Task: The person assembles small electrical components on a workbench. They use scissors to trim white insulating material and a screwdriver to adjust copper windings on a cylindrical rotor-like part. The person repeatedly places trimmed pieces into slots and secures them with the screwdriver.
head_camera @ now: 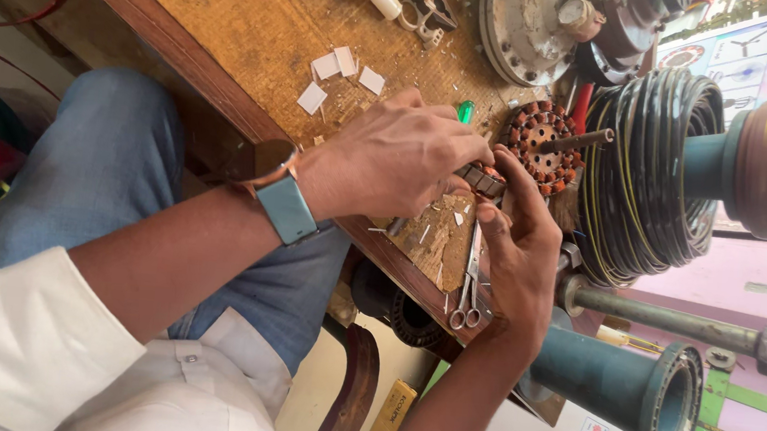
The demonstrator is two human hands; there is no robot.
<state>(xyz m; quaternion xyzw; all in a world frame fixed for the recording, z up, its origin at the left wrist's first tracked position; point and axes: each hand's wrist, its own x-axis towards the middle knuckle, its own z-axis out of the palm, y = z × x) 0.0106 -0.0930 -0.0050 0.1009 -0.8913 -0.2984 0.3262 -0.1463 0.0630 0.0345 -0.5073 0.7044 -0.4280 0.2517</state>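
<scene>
Pinching something small between thumb and fingertips, your left hand hovers over the edge of the wooden workbench, knuckles up; a green-tipped tool pokes out past the fingers, so it looks clamped in that fist, though how much of it sits inside you cannot tell. Your right hand comes up from below with the palm turned toward the left one, fingers curled around a small dark laminated piece just where the two hands meet. Both grips are closed and nearly touching.

Wound stator: lies just beyond the fingertips, up and to the right of the grip, copper coils in a ring, face toward you. A dark shaft runs through its centre; long axis points away to the right, toward the big coil of black wire. Right hand is the nearer of the two to it.

Scissors: flat on the bench between the wrists, handles toward you, blades pointing at the grip.

White paper scraps lie well apart, up-left. Blue wristwatch on the left wrist.
</scene>
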